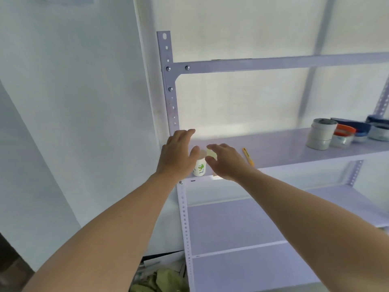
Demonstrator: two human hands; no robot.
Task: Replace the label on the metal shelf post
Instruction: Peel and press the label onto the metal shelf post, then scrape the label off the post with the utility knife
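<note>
A: Where is the label relative to the metal shelf post (170, 95)?

B: A small pale yellow label (211, 153) sits just right of the post, low down, at the level of the middle shelf (280, 144). The right hand (226, 162) pinches it between thumb and fingertips, the other fingers loosely curled.

A: And the left hand (177, 153)?

B: It lies against the post's lower stretch, fingers spread and slightly bent, gripping nothing I can make out. Its thumb reaches toward the label; whether they touch, I cannot tell.

A: Anything between the hands?

B: A white paper cup (199, 167) with a green print stands on the shelf just right of the post, partly hidden by both hands. The label is held right above its rim.

A: What else is on that shelf?

B: A yellow utility knife (248, 157) lies a little further right of the post, beside the right hand. Far right, well apart from the post, stand stacked tape rolls (321, 133).
</note>
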